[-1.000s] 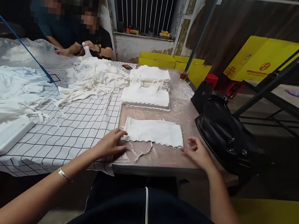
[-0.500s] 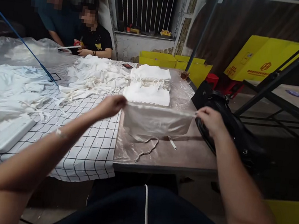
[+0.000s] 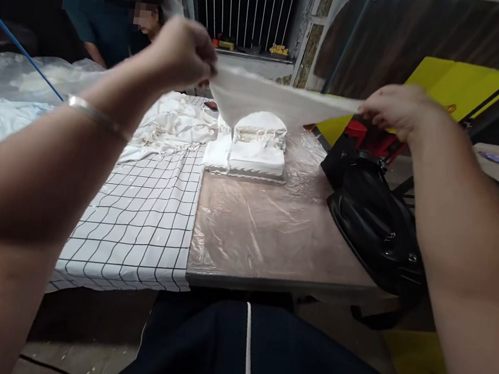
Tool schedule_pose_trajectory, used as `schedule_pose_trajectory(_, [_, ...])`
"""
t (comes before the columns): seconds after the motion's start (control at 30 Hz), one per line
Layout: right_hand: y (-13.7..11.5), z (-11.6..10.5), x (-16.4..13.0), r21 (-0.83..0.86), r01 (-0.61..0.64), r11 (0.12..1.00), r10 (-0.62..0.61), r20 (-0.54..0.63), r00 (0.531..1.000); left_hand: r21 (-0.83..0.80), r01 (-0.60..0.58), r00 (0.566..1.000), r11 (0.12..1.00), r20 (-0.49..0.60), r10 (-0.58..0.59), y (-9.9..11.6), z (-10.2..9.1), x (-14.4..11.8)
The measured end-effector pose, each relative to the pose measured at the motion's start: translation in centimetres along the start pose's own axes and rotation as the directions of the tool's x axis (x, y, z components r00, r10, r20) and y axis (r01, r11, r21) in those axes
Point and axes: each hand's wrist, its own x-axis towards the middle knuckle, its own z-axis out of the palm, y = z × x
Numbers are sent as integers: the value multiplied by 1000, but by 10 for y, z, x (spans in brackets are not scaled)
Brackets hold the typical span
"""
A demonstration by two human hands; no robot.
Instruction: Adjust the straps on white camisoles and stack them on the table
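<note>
A thin white cloth (image 3: pixel 279 96) is stretched in the air between my two hands, its middle blurred by motion. My left hand (image 3: pixel 188 52) pinches one upper corner, and my right hand (image 3: pixel 390 110) grips the opposite corner. A tie-like strip hangs from the cloth's left part. Behind and below it, a stack of folded white cloths (image 3: pixel 248 158) lies on the plastic-covered table (image 3: pixel 262 231). Part of the stack's back is hidden by the raised cloth.
Loose white cloths (image 3: pixel 180 121) are heaped on the checked tablecloth (image 3: pixel 132 215) at left. A black bag (image 3: pixel 368 220) rests at the table's right edge. Yellow boxes (image 3: pixel 462 86) stand beyond. Two people are across the table at the far left, one in a blue shirt (image 3: pixel 103 23).
Both hands have risen from just above the table, lifting the white cloth with them. They are further apart at the right, and the cloth's lower edge has swung up.
</note>
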Motion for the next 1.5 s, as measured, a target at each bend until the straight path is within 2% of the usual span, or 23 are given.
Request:
schedule_pose_trajectory(0.07, [25,13,-46,-84,-27,996,33,67,997,25,-25,997,999,80,23,-11,21,-52])
schedule_pose_trajectory(0.13, [56,31,-98,-144,-5,990,30,176,984,29,-31,988,999,150,26,-27,50,-113])
schedule_pose_trajectory(0.2, [89,50,-151,-180,-29,983,82,293,953,-51,-28,960,998,277,41,-42,81,-176])
schedule_pose_trajectory(0.27, [116,66,-198,-197,-72,978,137,340,930,-96,-21,941,995,334,52,-52,105,-231])
schedule_pose_trajectory(0.33, [133,77,-236,-214,-123,969,191,336,922,-101,-2,939,995,342,36,-58,120,-271])
schedule_pose_trajectory(0.43, [144,84,-272,-253,-175,952,246,285,927,-94,18,940,995,341,15,-60,124,-305])
schedule_pose_trajectory(0.57, [146,78,-287,-304,-155,940,248,297,922,-117,31,932,993,361,14,-61,118,-319])
schedule_pose_trajectory(0.7, [144,68,-280,-262,-16,965,99,305,947,-158,58,932,986,362,3,-57,111,-317])
schedule_pose_trajectory(0.77, [136,74,-274,-202,46,978,8,258,966,-160,83,947,984,321,-28,-54,111,-303])
schedule_pose_trajectory(0.83, [124,93,-273,-127,131,983,-102,211,972,-138,120,960,983,268,-79,-52,117,-276])
schedule_pose_trajectory(0.9, [110,123,-278,-46,257,965,-242,220,945,-81,176,959,981,237,-152,-53,130,-239])
schedule_pose_trajectory(0.97, [100,154,-288,26,380,925,-368,315,875,16,238,943,971,236,-235,-55,147,-201])
schedule_pose_trajectory(1.03, [92,179,-292,86,438,895,-433,401,807,116,250,928,961,256,-272,-55,163,-174])
schedule_pose_trajectory(1.07, [88,187,-288,113,431,895,-437,409,801,149,227,927,963,269,-260,-54,168,-168])
schedule_pose_trajectory(1.13, [79,197,-267,140,341,929,-369,368,854,170,133,940,976,291,-179,-49,175,-172])
schedule_pose_trajectory(1.2, [64,207,-230,105,188,977,-213,350,912,154,17,950,988,305,-64,-43,176,-195])
schedule_pose_trajectory(1.23, [55,215,-210,60,115,992,-129,371,920,140,-37,949,989,314,-9,-39,177,-210])
schedule_pose_trajectory(1.3, [36,237,-173,-50,44,998,-16,447,894,124,-123,936,985,345,73,-33,179,-240])
schedule_pose_trajectory(1.37, [20,265,-150,-107,-5,994,55,477,877,127,-167,907,978,408,102,-28,183,-261])
schedule_pose_trajectory(1.43, [10,291,-142,-49,-146,988,151,489,859,130,-169,874,977,479,88,-25,188,-270])
schedule_pose_trajectory(1.5, [5,308,-142,51,-320,946,246,530,812,120,-146,845,982,532,60,-24,191,-269])
